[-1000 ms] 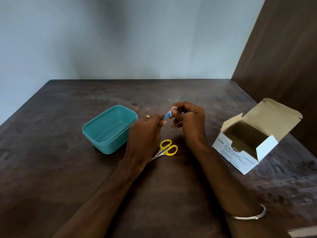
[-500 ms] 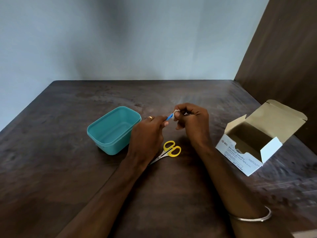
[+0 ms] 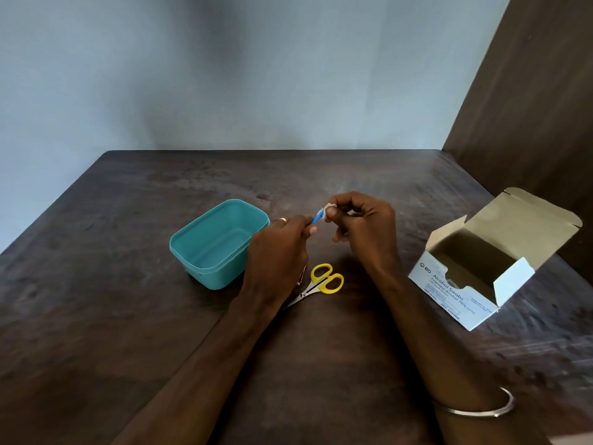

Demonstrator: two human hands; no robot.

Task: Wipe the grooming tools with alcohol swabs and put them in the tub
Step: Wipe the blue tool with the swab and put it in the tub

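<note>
The left hand (image 3: 276, 252) is still pinching the blue tool (image 3: 317, 217); the right hand (image 3: 362, 226) (fingers curled) keeps pinching the swab (image 3: 328, 209) on its far tip.

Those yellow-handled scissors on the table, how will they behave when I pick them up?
The scissors look stiff: metal blades, plastic loops. Lying flat and closed on the table, they probably won't roll but could slide if nudged. Small, so likely light; the finger loops offer the surest hold.

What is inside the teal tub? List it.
Nothing shows inside the teal tub: its floor and far walls look bare. The left hand covers its near right corner, so that part cannot be checked.
</note>
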